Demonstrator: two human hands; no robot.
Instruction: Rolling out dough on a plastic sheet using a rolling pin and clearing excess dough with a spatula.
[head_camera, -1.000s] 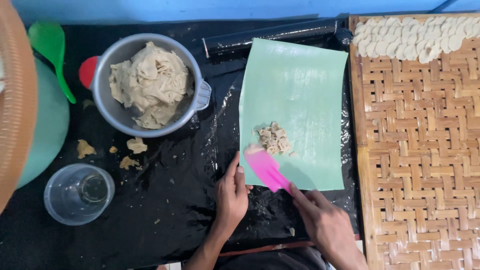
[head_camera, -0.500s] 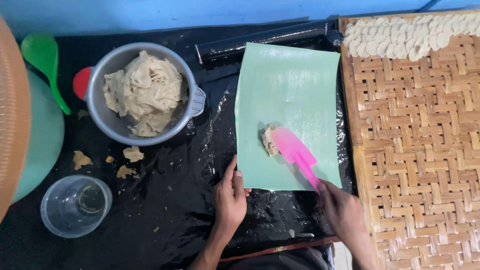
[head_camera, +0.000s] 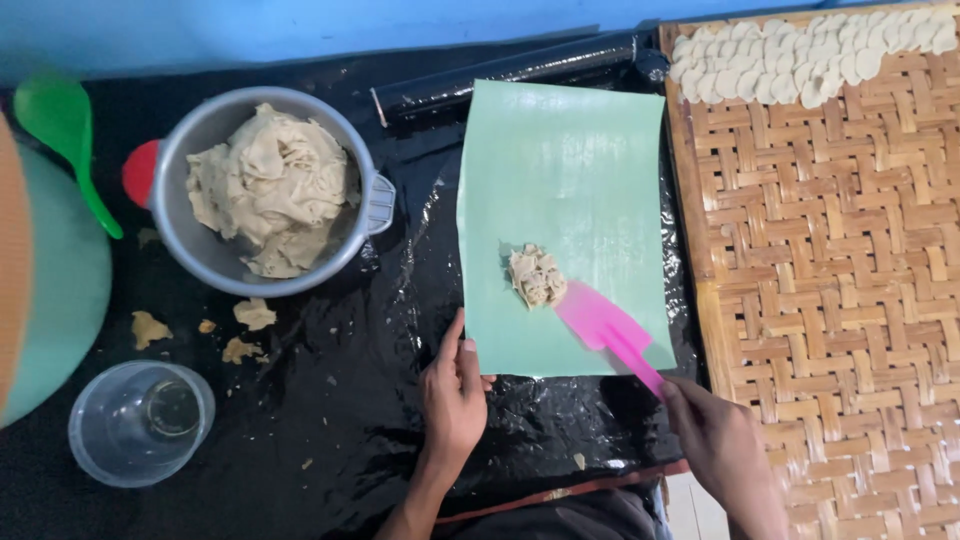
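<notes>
Head view looks straight down, and I see my right hand closed around the handle of a pink spatula, its blade lying flat on a pale green sheet with the tip touching a small lump of dough. That lump sits in the lower half of the sheet, nearer its left edge than its right. My left hand holds nothing; its fingers lie extended, pressing on the black plastic-covered surface right at the sheet's lower left corner. Most of the sheet above the lump is bare, so there is free room toward its far edge. Just past the sheet's right edge runs the rim of a woven bamboo tray, with pale flat pieces rowed along its far end. To the left, well apart, stands a metal bowl of dough, with crumbs and a clear cup nearer me.
</notes>
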